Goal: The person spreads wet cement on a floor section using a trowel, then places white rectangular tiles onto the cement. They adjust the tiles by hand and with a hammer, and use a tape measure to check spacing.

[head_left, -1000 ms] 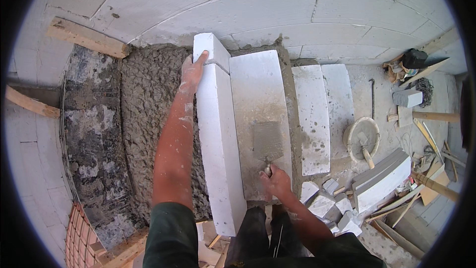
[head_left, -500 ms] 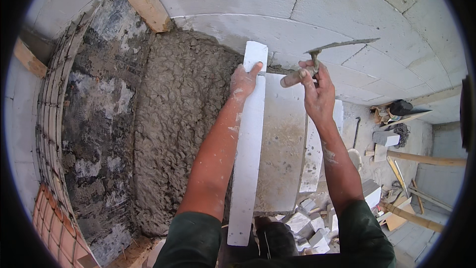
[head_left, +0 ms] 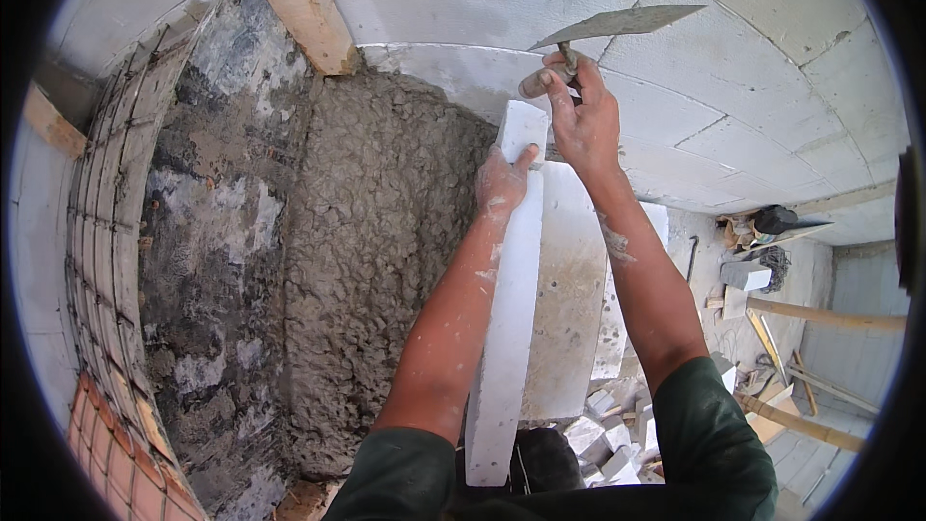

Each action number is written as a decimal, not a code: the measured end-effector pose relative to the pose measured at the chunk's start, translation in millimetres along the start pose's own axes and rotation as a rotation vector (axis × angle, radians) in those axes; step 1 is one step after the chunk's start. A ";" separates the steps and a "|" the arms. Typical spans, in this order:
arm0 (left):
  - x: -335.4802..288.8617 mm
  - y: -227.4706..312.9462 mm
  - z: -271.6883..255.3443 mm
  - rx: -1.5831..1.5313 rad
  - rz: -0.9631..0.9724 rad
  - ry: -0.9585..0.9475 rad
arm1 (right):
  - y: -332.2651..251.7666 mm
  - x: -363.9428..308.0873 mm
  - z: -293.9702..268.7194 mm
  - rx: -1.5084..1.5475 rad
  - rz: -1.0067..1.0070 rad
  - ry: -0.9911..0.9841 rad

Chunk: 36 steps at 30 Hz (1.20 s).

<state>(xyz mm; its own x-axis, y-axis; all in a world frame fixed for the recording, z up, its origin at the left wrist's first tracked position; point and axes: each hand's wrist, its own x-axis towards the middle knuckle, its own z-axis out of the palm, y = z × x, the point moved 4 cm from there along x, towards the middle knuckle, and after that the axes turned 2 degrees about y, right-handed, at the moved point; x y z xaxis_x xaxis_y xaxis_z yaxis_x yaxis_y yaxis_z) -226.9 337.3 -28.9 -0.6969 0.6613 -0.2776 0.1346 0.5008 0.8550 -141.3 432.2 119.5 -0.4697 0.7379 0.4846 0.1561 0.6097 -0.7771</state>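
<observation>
Trowel (head_left: 617,24) lifted higher, clenched in rt hand (head_left: 582,121); lt hand (head_left: 502,183) gripping white block (head_left: 506,328) upright. Mortar (head_left: 376,251) spread, block not yet bedded.

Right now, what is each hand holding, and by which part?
The right hand grips a trowel by its wooden handle, blade raised. The left hand steadies the white block near its top end, fingers on its face.
</observation>
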 end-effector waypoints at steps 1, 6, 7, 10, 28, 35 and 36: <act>0.4 0.4 0.0 -0.004 0.004 0.007 | -0.3 -0.5 3.4 -0.011 -0.021 -0.004; 3.8 -0.4 0.5 0.095 -0.044 0.014 | 4.0 -3.5 17.2 -0.031 -0.047 0.001; 3.3 -1.5 0.4 0.109 -0.045 0.014 | 5.4 -4.7 17.6 -0.007 -0.037 -0.007; 4.6 -2.7 1.3 0.138 -0.007 0.005 | 10.2 -4.9 13.2 -0.020 0.028 -0.034; -5.9 5.6 -4.6 0.285 -0.124 0.013 | 105.6 -80.8 -49.5 -0.069 0.327 0.430; 1.4 -0.3 0.9 0.323 -0.076 0.056 | 201.4 -129.3 18.5 0.468 0.632 0.652; 1.1 -1.4 0.0 0.331 -0.086 0.065 | 202.6 -125.7 33.1 0.520 0.647 0.613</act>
<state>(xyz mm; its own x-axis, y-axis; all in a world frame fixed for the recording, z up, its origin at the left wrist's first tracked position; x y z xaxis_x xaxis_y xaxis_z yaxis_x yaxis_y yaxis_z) -227.9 337.3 -30.4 -0.7574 0.5773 -0.3049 0.2870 0.7139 0.6387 -79.4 453.5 -112.2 0.1175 0.9898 -0.0800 -0.2419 -0.0496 -0.9690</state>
